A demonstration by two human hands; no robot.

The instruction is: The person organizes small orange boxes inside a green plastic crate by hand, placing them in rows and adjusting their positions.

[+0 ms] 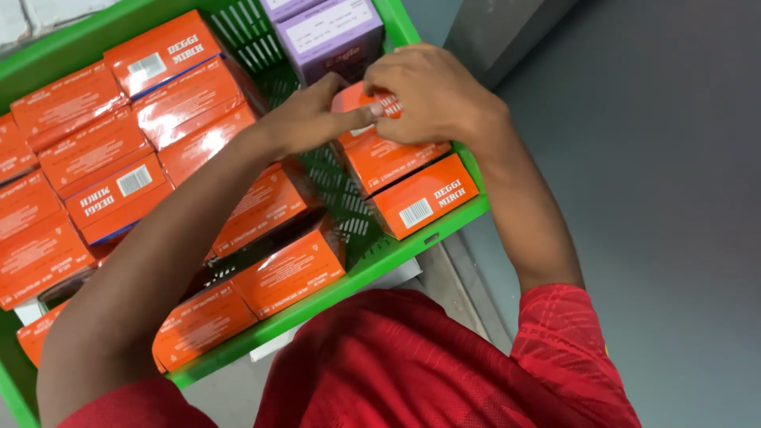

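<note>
Between both hands' fingers [361, 119] sits an orange box [357, 99].

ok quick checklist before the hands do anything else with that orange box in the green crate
1. Both hands on the box: left hand and right hand both touch the orange box: ok.
2. Grip firm: fingers cover it: cannot tell.
3. Box clear of the purple box: cannot tell.
4. Open floor in the green crate below the hands: ok.
5. Stack under the held box level: cannot tell.
</note>
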